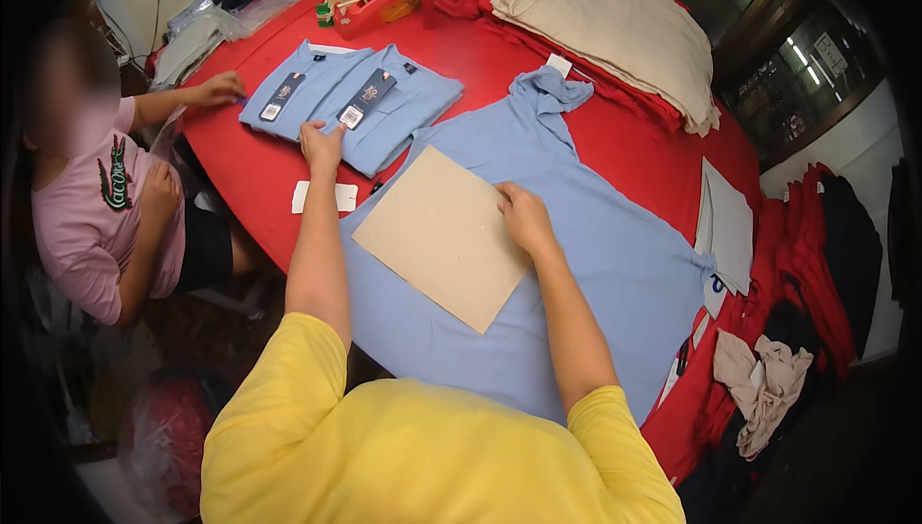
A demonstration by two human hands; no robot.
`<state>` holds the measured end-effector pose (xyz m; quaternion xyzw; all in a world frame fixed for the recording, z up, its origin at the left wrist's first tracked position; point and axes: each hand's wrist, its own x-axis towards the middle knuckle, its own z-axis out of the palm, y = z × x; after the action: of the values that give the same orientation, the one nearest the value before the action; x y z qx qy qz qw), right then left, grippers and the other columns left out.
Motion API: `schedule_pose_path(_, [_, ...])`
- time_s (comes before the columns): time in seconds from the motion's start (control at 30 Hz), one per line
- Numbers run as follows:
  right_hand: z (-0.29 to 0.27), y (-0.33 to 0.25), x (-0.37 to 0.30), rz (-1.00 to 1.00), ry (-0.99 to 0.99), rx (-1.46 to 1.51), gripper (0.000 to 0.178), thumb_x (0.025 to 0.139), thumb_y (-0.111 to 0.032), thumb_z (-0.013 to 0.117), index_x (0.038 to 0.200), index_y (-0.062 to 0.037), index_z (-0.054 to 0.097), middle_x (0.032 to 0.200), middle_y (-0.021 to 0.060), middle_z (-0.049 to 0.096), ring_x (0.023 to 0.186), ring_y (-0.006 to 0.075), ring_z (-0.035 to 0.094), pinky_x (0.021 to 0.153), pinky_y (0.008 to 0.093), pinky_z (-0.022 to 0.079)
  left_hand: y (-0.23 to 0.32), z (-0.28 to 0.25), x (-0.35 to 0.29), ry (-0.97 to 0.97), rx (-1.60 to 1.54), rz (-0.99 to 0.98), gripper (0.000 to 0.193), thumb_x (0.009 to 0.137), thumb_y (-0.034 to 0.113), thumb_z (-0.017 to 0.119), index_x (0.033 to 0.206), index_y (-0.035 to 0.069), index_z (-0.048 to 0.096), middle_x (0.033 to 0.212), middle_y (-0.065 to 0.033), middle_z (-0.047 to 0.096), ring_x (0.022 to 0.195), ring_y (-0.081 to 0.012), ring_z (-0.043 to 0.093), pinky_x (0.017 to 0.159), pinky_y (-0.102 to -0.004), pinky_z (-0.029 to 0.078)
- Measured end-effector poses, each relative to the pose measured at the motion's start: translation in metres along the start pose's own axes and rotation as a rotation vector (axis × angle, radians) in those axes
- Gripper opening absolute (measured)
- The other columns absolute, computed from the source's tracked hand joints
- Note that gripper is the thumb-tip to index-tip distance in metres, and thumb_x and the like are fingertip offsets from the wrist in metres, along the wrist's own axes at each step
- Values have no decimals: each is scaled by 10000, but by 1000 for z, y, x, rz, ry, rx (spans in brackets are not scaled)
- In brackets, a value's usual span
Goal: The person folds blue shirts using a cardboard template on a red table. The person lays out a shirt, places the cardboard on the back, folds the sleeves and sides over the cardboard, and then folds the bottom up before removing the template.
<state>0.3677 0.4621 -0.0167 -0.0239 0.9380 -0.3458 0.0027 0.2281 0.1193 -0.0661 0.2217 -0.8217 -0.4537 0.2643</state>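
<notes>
Okay, so starting at the far left, a co-worker in a pink top sits beside the red tabletop, one hand reaching near the folded stacks. Next come two folded light blue shirts lying side by side, hang tags face up, probably so they're easy to see. The wearer's left hand is at their near edge, thumb and forefinger apart; can't tell if it's pinching fabric or just resting there, maybe steadying the pile. A white card lies flat near that wrist.

Moving right, the beige cardboard sheet sits at an angle over the left part of a spread-out light blue shirt. The right hand has its fingers curled closed on the board's upper right edge, seemingly to control its angle. The shirt underneath looks laid wide so the board has a flattish bed. Past it, white sheets and a crumpled beige cloth lie by the right edge, seemingly kept off the working patch.
</notes>
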Motion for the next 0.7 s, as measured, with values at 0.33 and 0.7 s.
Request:
schedule_pose_path(0.33, [-1, -7, 9, 10, -11, 7, 214, 874, -55, 574, 1084, -21, 594, 978, 220, 668, 937, 383, 620, 802, 436, 471, 23, -101, -59, -497, 276, 167, 338, 797, 271, 738, 943, 0, 598, 992, -161, 608, 953, -318, 587, 835, -422, 459])
schedule_pose_path(0.7, [-2, -32, 8, 88, -65, 41, 230, 879, -56, 572, 1100, 5, 592, 1046, 230, 663, 970, 372, 631, 827, 422, 477, -21, -130, -122, -412, 121, 138, 161, 773, 28, 694, 919, -13, 640, 793, -74, 598, 685, -175, 541, 668, -310, 460])
